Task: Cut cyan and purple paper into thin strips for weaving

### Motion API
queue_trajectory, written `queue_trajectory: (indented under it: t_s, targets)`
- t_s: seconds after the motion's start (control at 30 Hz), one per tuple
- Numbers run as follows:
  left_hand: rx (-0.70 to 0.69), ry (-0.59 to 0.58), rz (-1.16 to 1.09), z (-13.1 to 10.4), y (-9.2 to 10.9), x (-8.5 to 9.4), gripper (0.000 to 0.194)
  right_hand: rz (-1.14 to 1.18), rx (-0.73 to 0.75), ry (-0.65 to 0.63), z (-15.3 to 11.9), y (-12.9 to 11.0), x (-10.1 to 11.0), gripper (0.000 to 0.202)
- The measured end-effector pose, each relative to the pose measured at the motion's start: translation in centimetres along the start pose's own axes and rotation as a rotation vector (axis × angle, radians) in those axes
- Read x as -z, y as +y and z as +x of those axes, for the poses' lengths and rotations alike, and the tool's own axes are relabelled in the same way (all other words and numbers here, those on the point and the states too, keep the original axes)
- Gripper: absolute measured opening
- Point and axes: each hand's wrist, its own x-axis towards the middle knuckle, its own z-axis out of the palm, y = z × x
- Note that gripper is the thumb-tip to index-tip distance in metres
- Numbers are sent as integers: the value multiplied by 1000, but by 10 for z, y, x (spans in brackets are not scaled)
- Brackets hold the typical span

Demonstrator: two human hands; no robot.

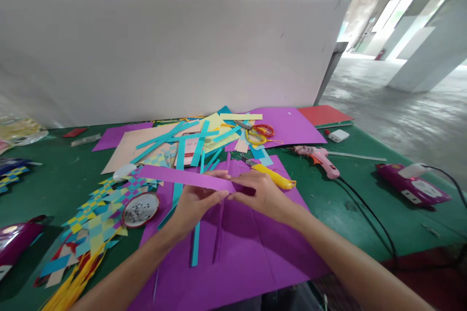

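Note:
A purple paper strip [182,178] is held up above a large purple sheet [251,262], slanting down slightly to the right. My left hand [195,204] pinches it near its right part, fingers behind and thumb in front. At the strip's right end, my right hand [259,192] grips it between thumb and fingers. Several blue strips [196,245] lie below and behind the hands, some on the purple sheet. A yellow cutter [275,176] rests just beyond my right hand. A round dish of small beads [140,209] sits left of my left hand.
Scissors with yellow handles [256,137] lie on papers at the back. To the right are a pink glue gun [318,158] with a cord and a purple power block [414,184]. Woven paper pieces [98,226] cover the left. A white panel [164,58] stands behind the green table [328,214].

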Motion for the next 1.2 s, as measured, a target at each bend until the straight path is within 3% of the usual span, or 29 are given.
queue_trajectory:
  t_s: [0.17, 0.3, 0.43, 0.53, 0.6, 0.67, 0.77, 0.9, 1.03, 1.1, 1.2]
  targets:
    - [-23, 2, 112, -2, 2, 0, 24, 29, -5, 10, 0, 3, -2, 28]
    - [-95, 75, 178, -1, 3, 4, 16, 27, 4, 66, 1, 11, 1, 42]
    - [-114, 100, 180, -1, 5, 6, 16, 37, 2, 78, 2, 16, 4, 37]
    - [-64, 7, 183, -1, 11, 6, 29, 75, 23, 68, 3, 18, 7, 37]
    - [28, -153, 180, -1, 16, 6, 42, 110, 59, 21, 4, 20, 11, 36]
    - [58, -231, 99, 1, 18, 8, 42, 141, 94, -50, 5, 22, 16, 35]
    - [79, -265, 20, 6, 15, 11, 38, 135, 142, -124, 6, 25, 19, 36]
    - [221, -209, 78, 9, 11, 9, 12, -11, 220, -171, 6, 26, 15, 34]
    - [283, -294, 198, 6, 9, 5, 22, -113, 255, -196, 5, 25, 8, 29]
    - [260, -318, 222, 6, 7, 5, 27, -127, 254, -176, 5, 27, 8, 30]
    - [208, -233, 155, 8, 6, 6, 30, -39, 141, 10, 7, 31, 13, 53]
